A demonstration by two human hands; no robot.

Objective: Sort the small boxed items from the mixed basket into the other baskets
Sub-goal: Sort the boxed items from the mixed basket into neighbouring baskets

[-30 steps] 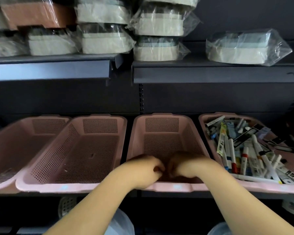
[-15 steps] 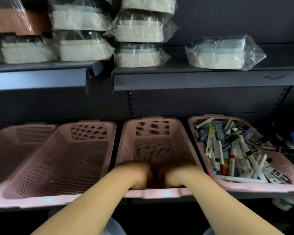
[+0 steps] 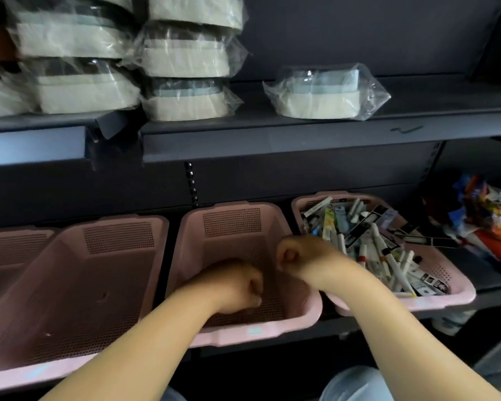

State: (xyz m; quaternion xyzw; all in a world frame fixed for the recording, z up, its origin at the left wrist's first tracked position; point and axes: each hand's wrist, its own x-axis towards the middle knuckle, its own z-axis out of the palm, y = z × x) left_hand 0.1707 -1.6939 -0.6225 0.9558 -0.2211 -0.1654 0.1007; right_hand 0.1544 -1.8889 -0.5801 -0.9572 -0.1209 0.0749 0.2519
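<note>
Left hand [image 3: 237, 285] sits low inside the middle basket [image 3: 232, 224], near its front wall, fingers curled under; cannot tell if anything is pinched in them, that part is hidden. Right hand [image 3: 301, 259] is clenched into a fist, nothing seen in it, held higher over the middle basket's right side, close to the left hand but apart. Both forearms reach in over the middle basket's front rim. No item can be seen on the perforated floor of the middle basket around the hands. Just right of the middle basket, touching or nearly so: the mixed basket [image 3: 446, 299], pink too, piled with small boxed items [image 3: 362, 227] and white-barrelled markers [image 3: 394, 264] lying crosswise. Left of the middle basket is a second pink basket [image 3: 113, 238], and beyond that the corner of a third pink basket [image 3: 12, 244]. All stand in a row on a dark lower shelf [image 3: 489, 285]. Far right of the middle basket, past the mixed basket, a heap of colourful packets [image 3: 486, 215], blurred. Above the middle basket runs the upper shelf [image 3: 301, 140] with stacked plastic-wrapped containers [image 3: 185, 62] to the left and a single wrapped container [image 3: 324, 94] on the right.
</note>
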